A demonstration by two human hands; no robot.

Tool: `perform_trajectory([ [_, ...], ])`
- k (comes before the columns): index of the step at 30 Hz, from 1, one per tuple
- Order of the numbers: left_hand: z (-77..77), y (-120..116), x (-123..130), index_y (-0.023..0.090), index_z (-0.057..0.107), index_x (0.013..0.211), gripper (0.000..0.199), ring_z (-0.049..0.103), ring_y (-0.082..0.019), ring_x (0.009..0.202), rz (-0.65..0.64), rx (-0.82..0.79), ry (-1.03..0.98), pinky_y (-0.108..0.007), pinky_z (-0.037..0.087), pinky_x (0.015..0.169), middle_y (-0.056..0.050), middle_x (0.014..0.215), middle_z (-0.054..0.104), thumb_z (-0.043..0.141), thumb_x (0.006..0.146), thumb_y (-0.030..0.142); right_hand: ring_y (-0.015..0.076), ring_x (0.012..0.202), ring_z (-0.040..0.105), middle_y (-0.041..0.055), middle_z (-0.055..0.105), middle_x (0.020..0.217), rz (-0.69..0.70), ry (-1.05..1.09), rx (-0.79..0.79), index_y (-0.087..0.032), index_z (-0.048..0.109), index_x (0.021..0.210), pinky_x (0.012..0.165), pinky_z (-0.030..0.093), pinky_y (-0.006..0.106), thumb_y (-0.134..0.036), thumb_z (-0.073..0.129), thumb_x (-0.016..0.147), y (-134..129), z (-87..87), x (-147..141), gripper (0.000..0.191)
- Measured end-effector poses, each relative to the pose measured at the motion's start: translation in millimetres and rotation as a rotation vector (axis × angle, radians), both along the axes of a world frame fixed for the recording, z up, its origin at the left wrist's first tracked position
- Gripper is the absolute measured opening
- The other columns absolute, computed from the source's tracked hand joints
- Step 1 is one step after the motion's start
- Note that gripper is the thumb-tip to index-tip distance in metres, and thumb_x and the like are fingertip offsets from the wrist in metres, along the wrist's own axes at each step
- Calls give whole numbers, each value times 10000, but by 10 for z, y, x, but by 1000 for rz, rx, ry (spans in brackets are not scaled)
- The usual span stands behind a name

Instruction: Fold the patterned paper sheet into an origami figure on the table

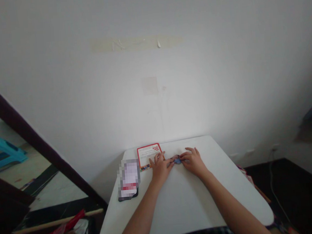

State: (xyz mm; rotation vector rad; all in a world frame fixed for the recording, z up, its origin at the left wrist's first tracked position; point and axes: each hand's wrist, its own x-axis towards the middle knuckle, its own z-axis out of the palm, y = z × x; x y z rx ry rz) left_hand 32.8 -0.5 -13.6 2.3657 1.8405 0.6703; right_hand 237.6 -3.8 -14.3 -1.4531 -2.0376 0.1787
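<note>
Between my two hands, over the white table [189,201], is a small flat piece [177,159] with a dark and blue pattern. My left hand [161,165] pinches its left end, with the other fingers spread over the corner of a red-edged card [149,154]. On the right end, the thumb and fingertips of my right hand [193,161] close on the same piece. White with printed text, the card lies at the back of the table. What the piece shows is too small to make out.
A phone [128,178], its screen blurred, lies at the table's left side. Behind the table stands a wall [196,74]. A mirror at the left reflects a blue stool [6,152]. Bags [70,233] sit on the floor at the lower left.
</note>
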Motion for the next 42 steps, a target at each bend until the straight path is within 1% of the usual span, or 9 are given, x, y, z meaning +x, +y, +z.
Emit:
perform_trajectory([
  [5, -16, 16, 11, 451, 716, 1041, 234, 312, -323, 1348, -3, 22, 3, -720, 107, 1092, -6, 1430, 482, 617, 834, 498, 269, 1294, 399, -31, 710, 1089, -5, -14, -20, -341, 735, 909, 1137, 93, 592, -259, 605, 797, -4, 18, -5, 190],
  [9, -17, 14, 5, 511, 634, 1162, 316, 318, -298, 1344, -44, 40, -8, -693, 125, 1109, 13, 1424, 481, 614, 851, 454, 273, 1292, 397, -4, 701, 1107, 9, -21, -27, -333, 731, 950, 1132, 109, 598, -274, 605, 810, -6, 21, -17, 197],
  [11, -11, 11, 4, 541, 601, 1188, 346, 320, -292, 1341, -56, 37, -9, -692, 122, 1110, 23, 1424, 477, 611, 856, 444, 275, 1291, 396, 0, 697, 1113, 17, -27, -30, -343, 729, 976, 1131, 110, 602, -268, 601, 817, -6, 22, -23, 217],
  [16, 13, 4, 13, 518, 646, 1138, 291, 298, -305, 1349, -52, 11, 0, -706, 97, 1104, 18, 1428, 473, 606, 853, 467, 279, 1290, 391, -11, 692, 1108, 14, -42, -25, -374, 731, 973, 1131, 106, 606, -272, 618, 821, 1, 12, -25, 215],
  [21, 11, 6, 21, 537, 596, 1198, 348, 329, -291, 1336, -86, 38, -5, -700, 113, 1105, 9, 1409, 489, 604, 863, 440, 281, 1286, 397, -1, 688, 1101, 16, -58, -15, -382, 730, 974, 1129, 123, 602, -280, 632, 820, 9, -13, -24, 210],
  [25, -33, 30, 16, 509, 662, 1113, 270, 336, -296, 1335, -81, 37, -13, -707, 98, 1104, 16, 1409, 492, 617, 851, 456, 284, 1285, 399, -8, 687, 1098, 24, -42, -14, -376, 731, 959, 1131, 131, 598, -319, 659, 806, 10, -23, -25, 179],
  [29, -63, 48, 15, 500, 681, 1080, 240, 346, -294, 1329, -75, 27, -24, -716, 92, 1100, 16, 1394, 509, 607, 853, 476, 285, 1287, 400, -3, 682, 1114, 34, -26, -27, -369, 729, 961, 1130, 122, 611, -325, 679, 792, 14, -15, -20, 181],
  [36, -20, 42, 24, 458, 718, 1028, 213, 315, -304, 1350, -43, -12, -16, -710, 65, 1107, 17, 1423, 488, 618, 842, 479, 281, 1299, 393, -2, 683, 1111, 33, -42, -41, -376, 728, 951, 1114, 70, 655, -342, 673, 807, 14, -9, -15, 157],
  [42, 4, 46, 27, 454, 728, 1002, 196, 310, -316, 1363, -28, -34, -25, -730, 61, 1092, 22, 1455, 462, 622, 839, 476, 288, 1302, 391, -1, 681, 1113, 20, -42, -35, -386, 725, 956, 1103, 48, 677, -354, 669, 814, 6, -18, -18, 156],
])
